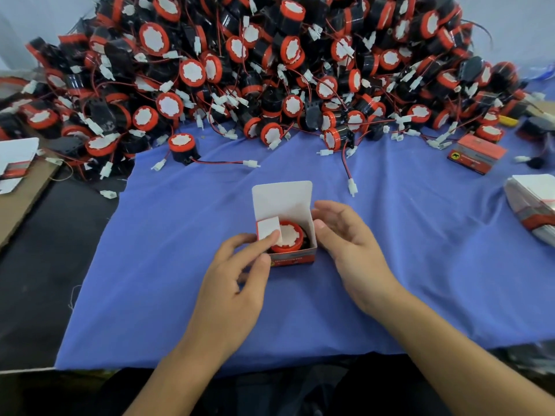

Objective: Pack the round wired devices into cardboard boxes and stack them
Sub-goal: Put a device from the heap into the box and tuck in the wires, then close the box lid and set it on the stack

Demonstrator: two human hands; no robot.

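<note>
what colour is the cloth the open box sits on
Plain blue: the cloth spreads under the open box, best seen in the head view.

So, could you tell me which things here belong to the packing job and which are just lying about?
Job: open box with a device inside, left hand gripping it, right hand beside it, pile of devices, closed box, flat boxes.
Lying about: cardboard sheet, yellow object.

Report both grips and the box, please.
Left grip pinches flap over device. Right grip touches box side, fingers relaxed. Lid up. Nothing in the way.
</note>
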